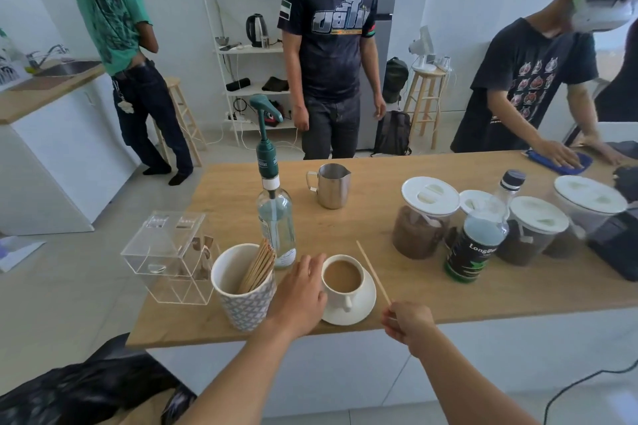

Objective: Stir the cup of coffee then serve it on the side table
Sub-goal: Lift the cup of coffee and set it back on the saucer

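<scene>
A person stands at a wooden counter [345, 224], seen from their own head looking down. Their right hand [407, 323] is pinched shut on the near end of a thin wooden stir stick [373, 271]. The stick's long axis runs up and away from the grip, leaning to the left, so its free tip hangs in the air beyond the cup's right side, not yet in the drink.

The coffee cup [342, 278], full of milky brown coffee, sits on a white saucer [366, 304] just to the left of that grip and slightly farther away. Its handle points back toward the person.

Their left hand [303, 290] rests with fingers spread, not clasped around anything, against the cup's left side and the saucer's edge, apparently steadying them.

The right hand is the one placed to stir; the stick's tip would likely need to swing left and down into the cup.

No side table can be identified here.
</scene>
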Demonstrator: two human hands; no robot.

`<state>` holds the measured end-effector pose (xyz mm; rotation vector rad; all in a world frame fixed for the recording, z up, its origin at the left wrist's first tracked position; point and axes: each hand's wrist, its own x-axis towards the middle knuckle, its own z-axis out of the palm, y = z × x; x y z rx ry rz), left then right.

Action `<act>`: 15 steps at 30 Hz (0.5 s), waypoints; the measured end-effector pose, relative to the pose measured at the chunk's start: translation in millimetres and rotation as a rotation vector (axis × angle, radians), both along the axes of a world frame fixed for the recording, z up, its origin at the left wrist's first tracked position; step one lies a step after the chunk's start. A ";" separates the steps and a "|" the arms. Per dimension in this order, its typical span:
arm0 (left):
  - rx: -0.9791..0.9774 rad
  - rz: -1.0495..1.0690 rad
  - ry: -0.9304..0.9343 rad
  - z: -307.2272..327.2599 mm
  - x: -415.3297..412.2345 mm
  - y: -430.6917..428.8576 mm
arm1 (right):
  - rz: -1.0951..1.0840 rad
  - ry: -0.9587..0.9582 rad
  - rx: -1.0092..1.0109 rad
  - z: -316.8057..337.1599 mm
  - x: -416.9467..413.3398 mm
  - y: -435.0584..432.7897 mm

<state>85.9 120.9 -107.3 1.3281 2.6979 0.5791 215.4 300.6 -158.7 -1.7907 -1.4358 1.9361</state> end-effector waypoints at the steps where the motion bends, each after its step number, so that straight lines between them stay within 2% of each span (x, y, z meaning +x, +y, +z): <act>1: -0.011 0.013 -0.014 -2.2 0.9 -1.1 | 0.015 -0.012 0.002 -1.1 0.6 -2.1; 15: -0.081 0.076 -0.085 -21.3 5.4 -7.5 | 0.214 -0.089 0.034 -1.5 3.4 -20.4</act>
